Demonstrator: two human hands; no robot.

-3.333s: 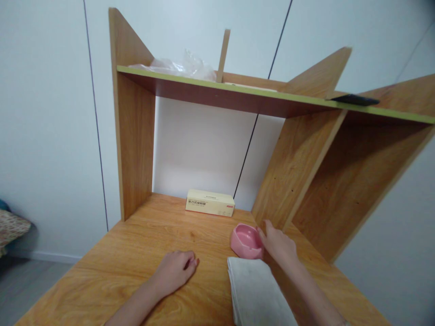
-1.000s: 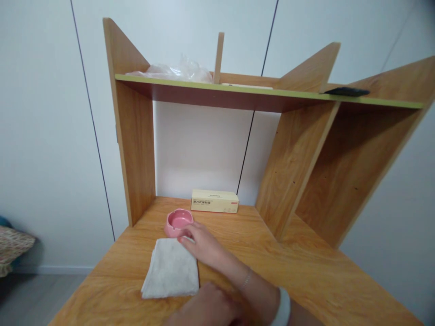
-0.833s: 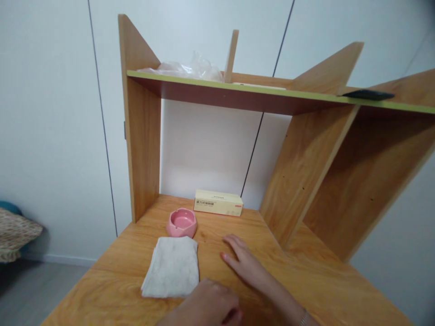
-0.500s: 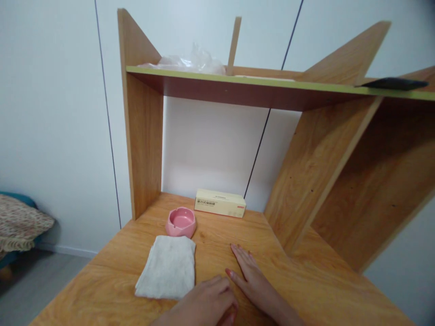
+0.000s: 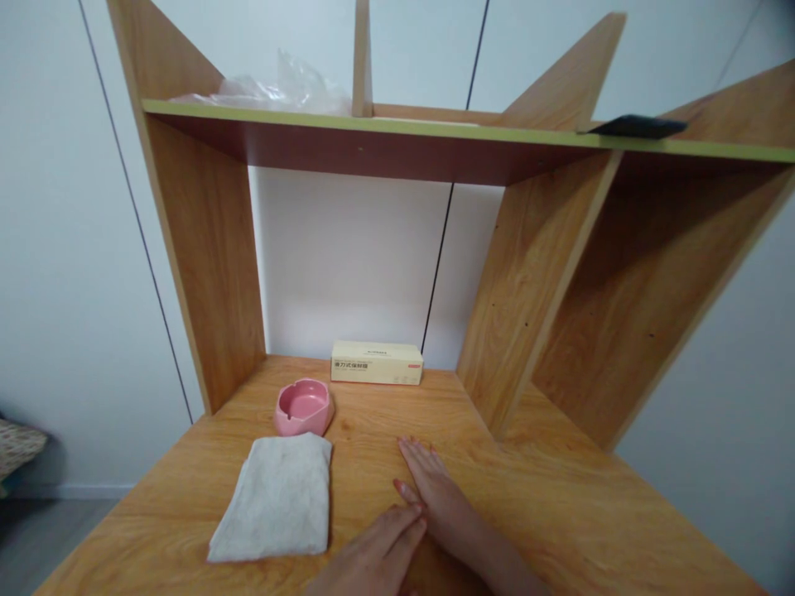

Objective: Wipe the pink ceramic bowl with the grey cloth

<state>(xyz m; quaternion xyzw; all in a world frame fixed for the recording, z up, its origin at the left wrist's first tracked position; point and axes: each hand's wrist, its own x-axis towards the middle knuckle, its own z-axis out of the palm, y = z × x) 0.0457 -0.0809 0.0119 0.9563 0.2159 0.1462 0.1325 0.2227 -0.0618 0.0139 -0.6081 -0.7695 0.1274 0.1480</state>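
Note:
My right hand point(image 5: 433, 490) lies flat on the wooden desk, fingers stretched forward and thumb out to the left, with nothing in it. Just below and to its left is my left hand point(image 5: 380, 548), fingers extended and holding nothing I can see. Its fingertips meet the right hand near the base of the thumb. Left of both hands a folded white cloth point(image 5: 277, 498) rests on the desk. Behind the cloth stands a pink ashtray point(image 5: 304, 408) with a notched rim. A cream cling film box point(image 5: 376, 364) sits farther back, against the wall.
Overhead runs a shelf point(image 5: 323, 127) carrying a crumpled clear plastic bag point(image 5: 291, 87) and a dark flat object point(image 5: 638, 127). Upright wooden panels border the desk point(image 5: 577, 513) at left and right. Part of a patterned cloth point(image 5: 18, 447) shows at the far left.
The view has swung to the right, so the desk items appear farther left. My left hand's fingers have straightened and now touch my right hand. The cloth, ashtray and box have stayed put.

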